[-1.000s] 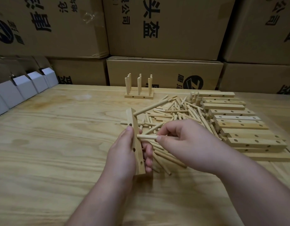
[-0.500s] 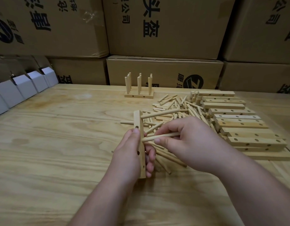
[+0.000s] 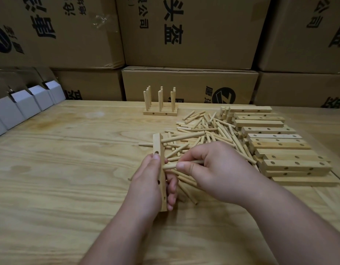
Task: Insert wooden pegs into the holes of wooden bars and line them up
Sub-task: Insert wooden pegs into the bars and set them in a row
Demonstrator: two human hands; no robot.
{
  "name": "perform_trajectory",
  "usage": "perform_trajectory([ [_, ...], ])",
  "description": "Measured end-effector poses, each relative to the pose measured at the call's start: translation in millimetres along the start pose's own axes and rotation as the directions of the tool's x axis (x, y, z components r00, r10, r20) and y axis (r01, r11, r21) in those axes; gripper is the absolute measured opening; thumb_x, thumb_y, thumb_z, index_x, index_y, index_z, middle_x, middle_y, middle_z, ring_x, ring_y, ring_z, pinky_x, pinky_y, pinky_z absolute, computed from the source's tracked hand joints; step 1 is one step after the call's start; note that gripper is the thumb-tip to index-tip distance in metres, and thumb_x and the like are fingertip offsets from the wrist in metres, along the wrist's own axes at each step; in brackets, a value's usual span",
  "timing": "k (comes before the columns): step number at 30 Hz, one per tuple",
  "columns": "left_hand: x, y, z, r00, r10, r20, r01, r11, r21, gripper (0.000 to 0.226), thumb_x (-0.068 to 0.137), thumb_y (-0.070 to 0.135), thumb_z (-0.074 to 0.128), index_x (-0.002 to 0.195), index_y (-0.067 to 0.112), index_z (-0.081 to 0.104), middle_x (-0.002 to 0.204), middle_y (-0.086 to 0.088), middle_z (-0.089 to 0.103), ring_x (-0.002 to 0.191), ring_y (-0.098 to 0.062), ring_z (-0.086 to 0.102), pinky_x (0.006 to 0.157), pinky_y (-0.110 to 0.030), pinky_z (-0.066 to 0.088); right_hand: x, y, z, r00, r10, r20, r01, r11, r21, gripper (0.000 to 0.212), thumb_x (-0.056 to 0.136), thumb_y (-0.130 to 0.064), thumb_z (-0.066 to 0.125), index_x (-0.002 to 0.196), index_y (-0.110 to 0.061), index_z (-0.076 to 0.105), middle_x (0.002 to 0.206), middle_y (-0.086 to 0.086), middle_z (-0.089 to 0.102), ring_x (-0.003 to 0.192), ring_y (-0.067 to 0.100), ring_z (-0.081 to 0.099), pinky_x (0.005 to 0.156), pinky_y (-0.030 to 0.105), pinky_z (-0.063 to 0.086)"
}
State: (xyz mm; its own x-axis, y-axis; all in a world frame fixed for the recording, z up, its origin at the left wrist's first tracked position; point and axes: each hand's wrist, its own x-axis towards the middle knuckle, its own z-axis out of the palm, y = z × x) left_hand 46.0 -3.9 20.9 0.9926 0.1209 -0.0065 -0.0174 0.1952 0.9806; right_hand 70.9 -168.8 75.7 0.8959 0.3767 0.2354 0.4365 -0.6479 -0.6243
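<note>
I see the pale drilled wooden bar (image 3: 161, 169) held upright on its end above the light wooden table (image 3: 60, 169), in front of me; one round wooden peg (image 3: 181, 138) already sits in its top hole and points to the right; my left hand (image 3: 148, 186) grips this bar, thumb on the near face and fingers curled behind it; my right hand (image 3: 213, 169) pinches a second thin wooden peg (image 3: 170, 166) whose tip touches the bar at its middle; behind lies the loose pile of wooden pegs (image 3: 203, 129); on the right the row of unfilled wooden bars (image 3: 276, 142); farther back stand finished bars with upright pegs (image 3: 160, 104), near brown cardboard boxes (image 3: 190, 29).
</note>
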Motion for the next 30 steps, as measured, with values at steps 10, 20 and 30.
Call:
perform_trajectory([
  [10, -1.2, -0.6, -1.4, 0.999, 0.026, -0.028, -0.024, 0.996, 0.086, 0.037, 0.108, 0.039, 0.033, 0.096, 0.012, 0.055, 0.057, -0.012, 0.057, 0.038, -0.022, 0.047, 0.037, -0.027, 0.039, -0.4, -4.4, -1.4, 0.997, 0.018, 0.074, -0.012, 0.997, -0.080, 0.026, 0.096, -0.054, 0.060, 0.096, -0.035, 0.077, 0.081, -0.009, 0.074, 0.078, 0.007, 0.066, 0.074, 0.039, 0.058],
  [20, -8.8, 5.8, -0.6, 0.998, 0.053, 0.039, -0.061, 0.964, 0.260, 0.038, 0.105, 0.045, 0.035, 0.076, 0.027, 0.052, 0.053, -0.003, 0.054, 0.042, -0.019, 0.049, 0.038, -0.027, 0.040, -3.1, -18.7, 9.1, 0.974, -0.063, 0.220, 0.142, 0.920, -0.365, 0.027, 0.103, -0.047, 0.042, 0.090, -0.030, 0.058, 0.089, -0.010, 0.069, 0.089, 0.016, 0.062, 0.076, 0.037, 0.051],
  [30, -8.4, 4.9, -4.4, 0.960, 0.249, 0.129, -0.279, 0.889, 0.364, 0.028, 0.095, 0.052, 0.038, 0.084, 0.032, 0.055, 0.056, 0.009, 0.053, 0.050, -0.008, 0.048, 0.043, -0.025, 0.041, 1.6, -5.3, 13.6, 0.935, 0.103, 0.340, -0.182, 0.961, 0.209, 0.037, 0.103, -0.040, 0.053, 0.083, -0.020, 0.076, 0.077, -0.006, 0.076, 0.071, 0.013, 0.068, 0.078, 0.040, 0.056],
])
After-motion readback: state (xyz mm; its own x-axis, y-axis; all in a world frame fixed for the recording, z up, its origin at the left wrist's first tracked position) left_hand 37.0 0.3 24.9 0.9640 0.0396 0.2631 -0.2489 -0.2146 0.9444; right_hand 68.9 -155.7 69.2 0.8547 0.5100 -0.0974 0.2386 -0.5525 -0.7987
